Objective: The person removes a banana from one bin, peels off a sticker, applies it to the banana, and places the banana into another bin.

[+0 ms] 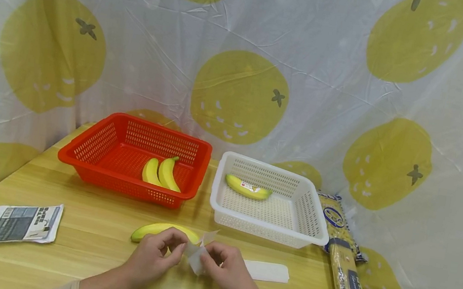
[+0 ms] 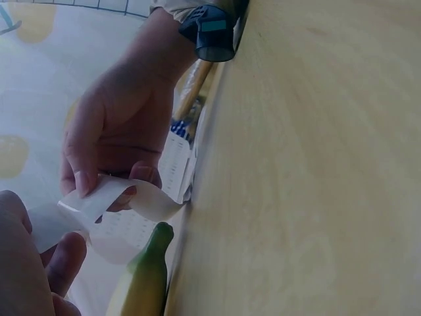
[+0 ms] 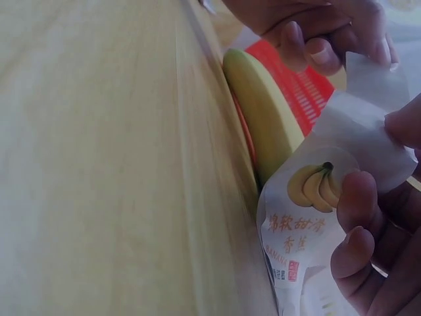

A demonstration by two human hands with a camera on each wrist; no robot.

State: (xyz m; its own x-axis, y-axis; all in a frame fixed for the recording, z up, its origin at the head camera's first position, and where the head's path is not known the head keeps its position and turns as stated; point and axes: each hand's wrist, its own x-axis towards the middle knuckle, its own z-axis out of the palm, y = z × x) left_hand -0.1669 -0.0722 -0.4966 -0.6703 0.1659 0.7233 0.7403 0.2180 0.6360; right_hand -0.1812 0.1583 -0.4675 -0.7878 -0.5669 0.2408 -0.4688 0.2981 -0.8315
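Between both hands is a white paper label (image 1: 195, 257), bent and partly folded. In the right wrist view the label (image 3: 287, 220) shows printed bananas and the word BANANA. My left hand (image 1: 159, 252) pinches one end of it between thumb and finger. The other end is gripped by my right hand (image 1: 227, 268), fingers curled against the paper. A single yellow banana (image 1: 153, 231) lies on the table just behind the left hand; its green stem end (image 2: 158, 240) shows in the left wrist view.
A flat white strip (image 1: 268, 272) lies right of the right hand. Behind stand a red basket (image 1: 118, 180) with two bananas (image 1: 166, 173) and a white basket (image 1: 266, 226) holding a labelled banana (image 1: 247, 188). A packet (image 1: 22, 224) lies left; pasta bags (image 1: 347, 286) line the right edge.
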